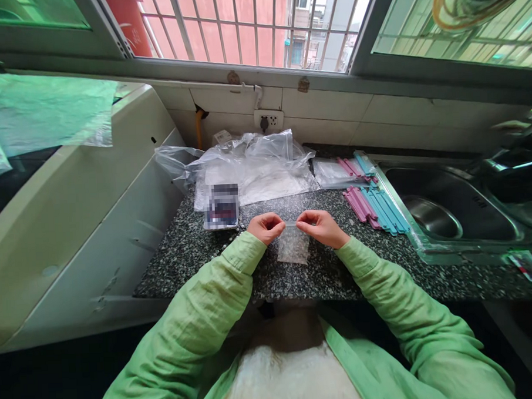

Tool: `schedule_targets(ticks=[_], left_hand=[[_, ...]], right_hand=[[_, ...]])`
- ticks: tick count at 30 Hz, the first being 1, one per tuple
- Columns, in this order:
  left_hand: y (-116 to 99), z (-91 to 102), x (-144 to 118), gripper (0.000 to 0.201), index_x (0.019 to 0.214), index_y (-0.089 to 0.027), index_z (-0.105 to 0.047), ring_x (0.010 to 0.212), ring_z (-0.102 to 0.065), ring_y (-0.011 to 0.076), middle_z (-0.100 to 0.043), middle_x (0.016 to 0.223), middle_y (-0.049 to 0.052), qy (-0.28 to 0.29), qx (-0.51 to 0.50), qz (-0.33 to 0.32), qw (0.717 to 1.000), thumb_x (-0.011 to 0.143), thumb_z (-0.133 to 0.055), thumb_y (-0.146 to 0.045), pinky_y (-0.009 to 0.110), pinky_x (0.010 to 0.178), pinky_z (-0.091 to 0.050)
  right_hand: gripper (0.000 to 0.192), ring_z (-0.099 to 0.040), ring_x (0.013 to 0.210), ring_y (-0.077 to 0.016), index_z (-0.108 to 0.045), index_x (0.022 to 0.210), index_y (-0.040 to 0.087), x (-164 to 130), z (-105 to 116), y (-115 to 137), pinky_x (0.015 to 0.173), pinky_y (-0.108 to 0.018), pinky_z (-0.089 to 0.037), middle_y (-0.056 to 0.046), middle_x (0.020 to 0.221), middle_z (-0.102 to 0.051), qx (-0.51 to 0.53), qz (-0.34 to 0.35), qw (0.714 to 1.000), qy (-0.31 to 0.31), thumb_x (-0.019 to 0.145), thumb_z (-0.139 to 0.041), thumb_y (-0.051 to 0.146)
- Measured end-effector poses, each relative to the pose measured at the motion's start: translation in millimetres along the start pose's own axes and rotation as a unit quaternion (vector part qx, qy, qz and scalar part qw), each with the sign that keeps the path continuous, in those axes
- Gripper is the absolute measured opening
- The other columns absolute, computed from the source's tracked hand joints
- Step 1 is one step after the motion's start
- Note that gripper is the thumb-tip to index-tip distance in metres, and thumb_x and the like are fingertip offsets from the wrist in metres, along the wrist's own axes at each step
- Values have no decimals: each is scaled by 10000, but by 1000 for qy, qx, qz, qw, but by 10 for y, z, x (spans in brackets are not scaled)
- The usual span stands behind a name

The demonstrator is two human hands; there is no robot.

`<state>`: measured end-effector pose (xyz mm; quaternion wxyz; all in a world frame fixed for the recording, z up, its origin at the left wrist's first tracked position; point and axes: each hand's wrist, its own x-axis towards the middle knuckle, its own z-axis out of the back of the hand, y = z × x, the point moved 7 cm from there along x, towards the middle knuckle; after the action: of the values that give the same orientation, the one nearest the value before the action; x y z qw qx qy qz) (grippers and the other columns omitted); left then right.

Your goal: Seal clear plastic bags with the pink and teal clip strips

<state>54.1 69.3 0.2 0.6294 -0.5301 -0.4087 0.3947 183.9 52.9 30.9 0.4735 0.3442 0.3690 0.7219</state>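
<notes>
A small clear plastic zip bag (293, 245) hangs over the speckled granite counter (197, 249). My left hand (265, 228) pinches its top left corner, and my right hand (322, 227) pinches the top right corner. Both hands are closed on the bag's top strip, which is stretched between them. Both arms wear light green sleeves.
A pile of clear plastic bags (251, 168) lies behind my hands. A phone (223, 206) lies to the left. Pink and blue strips (374, 203) lie beside a steel sink (447, 209) on the right. A white appliance (81, 213) stands at left. A wall socket (268, 120) sits below the window.
</notes>
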Motion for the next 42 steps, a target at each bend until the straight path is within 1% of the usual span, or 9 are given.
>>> schedule_targets(ticks=[4, 11, 17, 24, 33, 39, 42], left_hand=[[-17, -16, -1, 244, 555, -123, -516, 429, -350, 41, -423, 447, -52, 5, -7, 14, 1000, 572, -613, -347, 183, 419, -280], [-36, -68, -5, 255, 554, -119, -510, 434, -344, 38, -415, 453, -58, 12, -27, 19, 999, 529, -626, -344, 187, 432, -270], [-20, -62, -9, 239, 550, -121, -508, 436, -351, 40, -434, 461, -51, 8, -16, 14, 1000, 535, -623, -330, 187, 429, -272], [-31, -50, -3, 211, 537, -118, -506, 424, -336, 36, -417, 446, -57, -3, -1, 7, 1000, 542, -604, -304, 184, 422, -260], [-15, -14, 3, 207, 553, -118, -514, 424, -341, 36, -418, 452, -58, -9, -6, 2, 1000, 559, -610, -302, 180, 421, -273], [29, 23, 26, 213, 580, -118, -524, 443, -365, 41, -437, 475, -50, -3, -6, -7, 1000, 592, -607, -314, 180, 437, -294], [57, 26, 35, 229, 587, -117, -528, 439, -359, 41, -435, 471, -50, -9, -3, -3, 1000, 591, -605, -333, 181, 434, -290]], right_hand=[[191, -461, 556, -93, -575, 654, 137, -4, -5, 18, 537, -221, -370, -8, 593, -561, -27, 14, 1000, 1, 700, -524, 314], [175, -464, 572, -95, -571, 664, 130, -15, -48, 38, 546, -220, -369, -11, 604, -558, -34, 17, 999, 17, 705, -514, 290], [172, -464, 569, -93, -571, 668, 128, -20, -63, 35, 544, -217, -370, -10, 604, -558, -33, 18, 999, 18, 707, -512, 285], [166, -468, 569, -91, -575, 672, 125, -9, -68, 14, 543, -212, -377, -12, 608, -562, -25, 18, 999, 17, 705, -517, 277], [183, -457, 543, -86, -579, 681, 123, 8, -46, -22, 526, -212, -374, -9, 599, -553, -9, 1, 1000, 18, 700, -532, 298], [186, -442, 531, -81, -564, 647, 124, 21, 3, -32, 511, -208, -361, -3, 576, -533, -11, 2, 1000, 1, 703, -524, 297], [178, -445, 533, -83, -566, 639, 127, 29, 19, -35, 511, -207, -361, -4, 574, -537, -25, 5, 1000, -12, 703, -524, 288]])
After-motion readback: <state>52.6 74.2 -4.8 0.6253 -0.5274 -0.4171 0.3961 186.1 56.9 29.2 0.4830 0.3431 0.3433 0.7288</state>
